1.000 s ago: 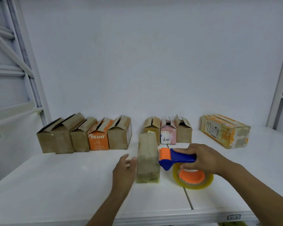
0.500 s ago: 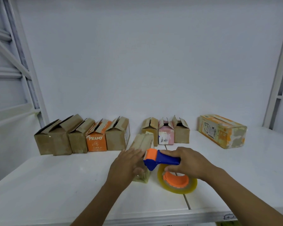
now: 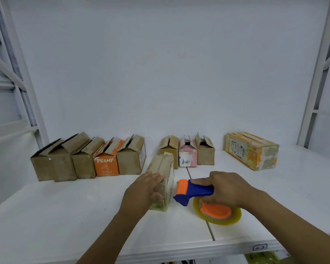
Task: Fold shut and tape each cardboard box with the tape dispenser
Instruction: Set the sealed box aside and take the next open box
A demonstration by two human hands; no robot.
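Note:
A small taped brown cardboard box [image 3: 165, 169] stands tilted on the white shelf [image 3: 65, 216] in front of me. My left hand [image 3: 143, 189] grips its left side and near end, thumb around the lower corner. My right hand [image 3: 227, 186] holds the blue handle of the tape dispenser [image 3: 194, 190], whose orange head points at the box from the right. The dispenser's yellowish tape roll [image 3: 217, 213] with its orange hub rests on the shelf below my hand.
Several open-flapped boxes line the back: a brown group with an orange PRAMY box [image 3: 106, 162] at left, three small ones including a pink box [image 3: 187, 156] at centre. A closed orange-and-yellow box [image 3: 251, 150] lies at right. Metal uprights frame both sides.
My left hand went from beside the box to gripping it, and the box has tipped and shifted leftward. The dispenser moved left with my right hand, staying close to the box.

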